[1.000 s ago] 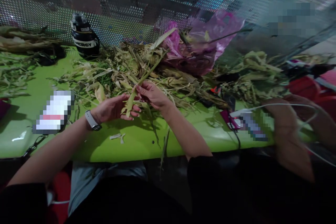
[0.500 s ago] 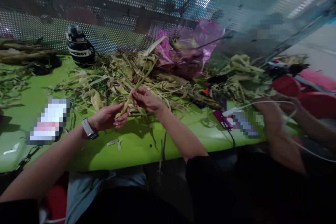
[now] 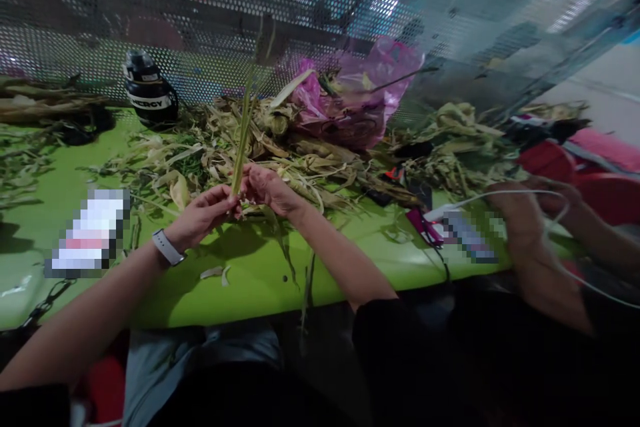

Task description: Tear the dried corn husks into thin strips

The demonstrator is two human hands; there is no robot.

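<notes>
A long green-yellow plant stalk stands nearly upright over the table, its top blurred. My left hand, with a pale watch band at the wrist, pinches its lower end. My right hand is curled beside the stalk's base, close to my left fingertips; its fingers are bent, and whether they grip the stalk is hard to make out. Behind both hands lies a heap of dry husks and leaves. Small pale scraps rest on the green table in front.
A black bottle and a pink plastic bag stand at the back by a perforated metal panel. A phone lies left. At right are a power bank, cables, another phone and another person's arms.
The stalk has swung from leaning right to nearly upright. My left hand has moved slightly up and left, and my right hand has shifted a little left.
</notes>
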